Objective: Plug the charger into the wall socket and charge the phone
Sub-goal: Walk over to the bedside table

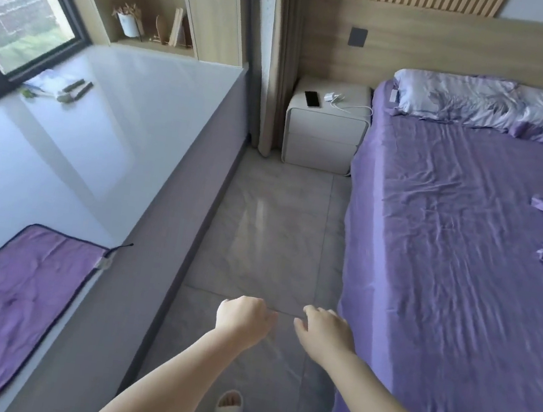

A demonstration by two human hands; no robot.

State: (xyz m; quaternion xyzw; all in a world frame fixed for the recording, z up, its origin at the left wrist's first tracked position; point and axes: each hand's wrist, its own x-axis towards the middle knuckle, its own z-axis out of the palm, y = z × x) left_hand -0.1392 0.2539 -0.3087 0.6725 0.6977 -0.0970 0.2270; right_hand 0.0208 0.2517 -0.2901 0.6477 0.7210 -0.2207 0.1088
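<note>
A black phone [311, 99] lies flat on the white nightstand [324, 133] at the far end of the aisle. Beside it on the right sits a white charger [330, 96] with its white cable [352, 108] trailing toward the bed. A dark grey wall socket [358, 37] is set in the wooden panel above the nightstand. My left hand [243, 316] and my right hand [324, 330] are stretched out low over the floor, far short of the nightstand. Both hold nothing; the left hand's fingers are loosely curled, the right's are apart.
A bed with a purple sheet [462, 265] and pillows fills the right side. A grey window ledge [81, 146] with a purple cloth [11, 306] runs along the left. A tiled floor aisle [273, 233] leads to the nightstand. My slippered foot [229, 407] shows below.
</note>
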